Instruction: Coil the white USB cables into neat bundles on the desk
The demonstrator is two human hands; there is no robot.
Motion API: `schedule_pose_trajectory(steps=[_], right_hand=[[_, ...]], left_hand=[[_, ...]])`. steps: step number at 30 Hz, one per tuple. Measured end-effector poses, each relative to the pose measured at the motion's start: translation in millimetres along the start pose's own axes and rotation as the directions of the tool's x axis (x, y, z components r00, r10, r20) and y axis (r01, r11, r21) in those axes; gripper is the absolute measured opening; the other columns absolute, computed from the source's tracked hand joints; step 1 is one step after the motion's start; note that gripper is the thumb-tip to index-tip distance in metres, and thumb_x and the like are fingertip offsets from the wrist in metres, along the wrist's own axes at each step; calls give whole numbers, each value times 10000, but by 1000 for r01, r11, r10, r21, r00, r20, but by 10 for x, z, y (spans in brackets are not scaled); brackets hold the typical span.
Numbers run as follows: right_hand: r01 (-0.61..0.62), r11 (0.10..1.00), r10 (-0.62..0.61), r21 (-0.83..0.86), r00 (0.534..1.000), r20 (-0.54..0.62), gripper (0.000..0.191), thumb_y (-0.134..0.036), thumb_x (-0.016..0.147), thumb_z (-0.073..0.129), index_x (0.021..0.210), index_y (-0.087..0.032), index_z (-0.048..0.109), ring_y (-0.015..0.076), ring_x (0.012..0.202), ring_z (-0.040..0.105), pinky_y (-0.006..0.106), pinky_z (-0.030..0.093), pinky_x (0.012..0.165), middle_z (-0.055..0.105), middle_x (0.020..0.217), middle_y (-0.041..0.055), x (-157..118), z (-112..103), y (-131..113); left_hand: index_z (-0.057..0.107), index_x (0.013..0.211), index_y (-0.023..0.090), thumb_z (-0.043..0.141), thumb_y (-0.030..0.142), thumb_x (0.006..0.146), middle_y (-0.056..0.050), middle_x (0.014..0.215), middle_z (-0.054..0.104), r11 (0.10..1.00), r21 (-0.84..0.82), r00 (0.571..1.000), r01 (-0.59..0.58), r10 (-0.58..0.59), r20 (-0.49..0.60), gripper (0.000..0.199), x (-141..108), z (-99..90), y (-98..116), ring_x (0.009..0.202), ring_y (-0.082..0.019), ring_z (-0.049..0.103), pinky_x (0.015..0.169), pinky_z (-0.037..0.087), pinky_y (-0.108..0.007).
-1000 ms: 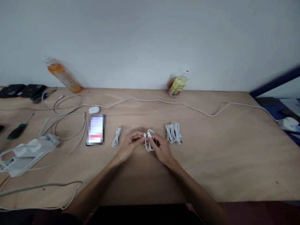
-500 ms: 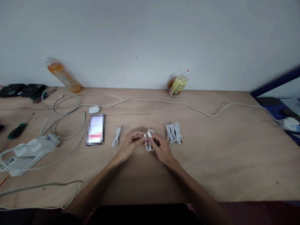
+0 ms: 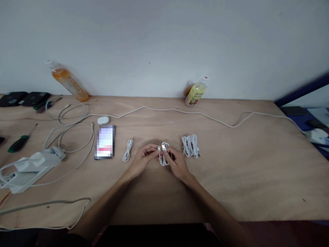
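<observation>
A white coiled cable (image 3: 163, 160) is between my two hands at the middle of the wooden table. My left hand (image 3: 142, 158) pinches one small plug of it between thumb and finger. With thumb and fingers, my right hand (image 3: 178, 164) grips the coil beside its USB plug (image 3: 163, 147). One folded white cable (image 3: 128, 150) lies left of my left hand. Several bundled white cables (image 3: 190, 146) lie side by side to the right of my right hand.
A phone (image 3: 105, 142) and a white earbud case (image 3: 103, 120) lie to the left, near a power strip (image 3: 36, 168) and a screwdriver (image 3: 19, 143). An orange bottle (image 3: 70, 83) and a yellow-labelled bottle (image 3: 196, 93) lean on the wall. A long cable (image 3: 174, 109) crosses behind.
</observation>
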State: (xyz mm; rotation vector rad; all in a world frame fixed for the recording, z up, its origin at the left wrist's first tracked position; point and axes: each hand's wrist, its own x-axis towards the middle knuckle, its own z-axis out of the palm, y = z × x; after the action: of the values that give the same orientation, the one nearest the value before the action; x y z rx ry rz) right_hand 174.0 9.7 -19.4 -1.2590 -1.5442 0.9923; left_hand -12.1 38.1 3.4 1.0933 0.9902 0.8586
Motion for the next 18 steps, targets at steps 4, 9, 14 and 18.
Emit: schedule_pose_trajectory(steps=[4,9,14,18], right_hand=[[-1,1000,1,0,1000,3,443,-509,1079,572,739,-227,607,173,677,528,300,406,655,604,718,-2,0,-3,4],[-2,1000,2,4,1000,12,450,-531,1081,572,757,-226,643,177,680,538,296,414,653,622,716,0,9,0,5],[-4,1000,4,8,1000,18,456,-536,1078,584,751,-226,650,176,675,541,295,413,658,635,716,-1,15,-1,-5],[-1,1000,0,22,1000,21,471,-556,1090,554,777,-223,665,178,682,555,296,419,660,648,736,4,10,-2,-9]], left_hand=[[820,1015,187,860,398,869,-83,1009,875,1000,-9,1000,8,-8,12,260,4,-13,-20,940,-249,807,940,615,-373],[816,1021,190,863,411,865,-81,996,873,1000,-8,1000,12,-12,15,275,7,-15,-27,948,-255,808,934,618,-377],[814,1013,194,865,413,856,-79,986,874,1000,11,1000,13,-13,7,274,12,-7,-27,929,-255,804,915,617,-375],[820,1017,193,851,393,867,-77,1003,873,1000,22,1000,-6,6,5,252,1,-3,10,928,-246,804,918,614,-362]])
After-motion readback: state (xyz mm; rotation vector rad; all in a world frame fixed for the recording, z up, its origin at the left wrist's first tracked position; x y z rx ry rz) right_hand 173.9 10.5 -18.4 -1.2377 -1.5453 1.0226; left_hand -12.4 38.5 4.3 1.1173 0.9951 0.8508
